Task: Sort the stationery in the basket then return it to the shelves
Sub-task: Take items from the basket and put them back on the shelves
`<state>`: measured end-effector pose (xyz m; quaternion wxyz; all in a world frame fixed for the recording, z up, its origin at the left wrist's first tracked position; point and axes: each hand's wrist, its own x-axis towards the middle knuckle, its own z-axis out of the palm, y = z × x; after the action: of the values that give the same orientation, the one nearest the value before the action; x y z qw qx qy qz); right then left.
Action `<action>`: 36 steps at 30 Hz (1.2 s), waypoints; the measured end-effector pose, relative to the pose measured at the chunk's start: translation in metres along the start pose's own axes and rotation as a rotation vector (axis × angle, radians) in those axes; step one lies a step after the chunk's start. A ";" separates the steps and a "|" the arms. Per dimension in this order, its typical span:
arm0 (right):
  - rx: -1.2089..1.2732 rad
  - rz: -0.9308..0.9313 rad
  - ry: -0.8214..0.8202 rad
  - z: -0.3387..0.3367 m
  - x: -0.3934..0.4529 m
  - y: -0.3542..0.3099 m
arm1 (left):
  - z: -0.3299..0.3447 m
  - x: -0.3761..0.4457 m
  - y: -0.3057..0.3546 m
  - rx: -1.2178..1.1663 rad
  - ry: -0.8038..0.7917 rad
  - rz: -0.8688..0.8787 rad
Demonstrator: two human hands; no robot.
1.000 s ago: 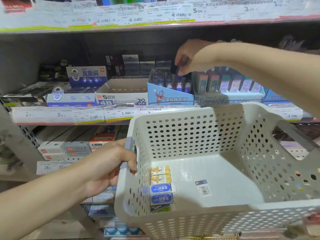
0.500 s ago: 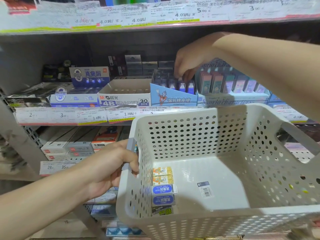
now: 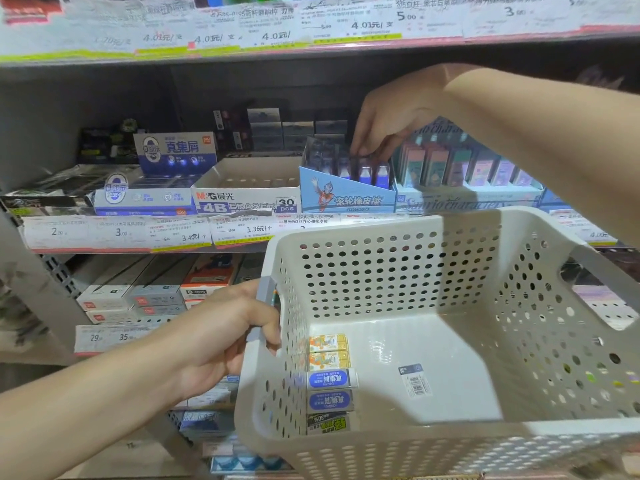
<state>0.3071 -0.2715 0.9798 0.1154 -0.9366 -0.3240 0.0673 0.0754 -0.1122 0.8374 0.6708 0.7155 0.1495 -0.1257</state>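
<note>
There is a single view, taken from the person's head, facing forward and tilted somewhat down at a grey metal shop shelf [image 3: 86,249] close in front. The wide lens bends the shelf edges near the borders. A pale perforated plastic basket [image 3: 398,271] fills the frame from 4 to 6 o'clock, very near the lens. Both forearms enter from the bottom left and the right edge. The far top shelf labels look blurred, perhaps from the lens.

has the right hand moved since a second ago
Yes. The right hand has come down toward the blue display box, its fingertips now at the small packs inside.
</note>
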 end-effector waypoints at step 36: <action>-0.164 -0.296 -0.022 0.143 -0.117 -0.067 | -0.038 -0.017 0.003 0.023 -0.025 -0.044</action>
<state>0.1474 -0.2682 0.8656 0.0434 -0.8842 -0.4638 0.0333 0.0600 -0.0756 0.8493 0.6614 0.7180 0.1553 -0.1509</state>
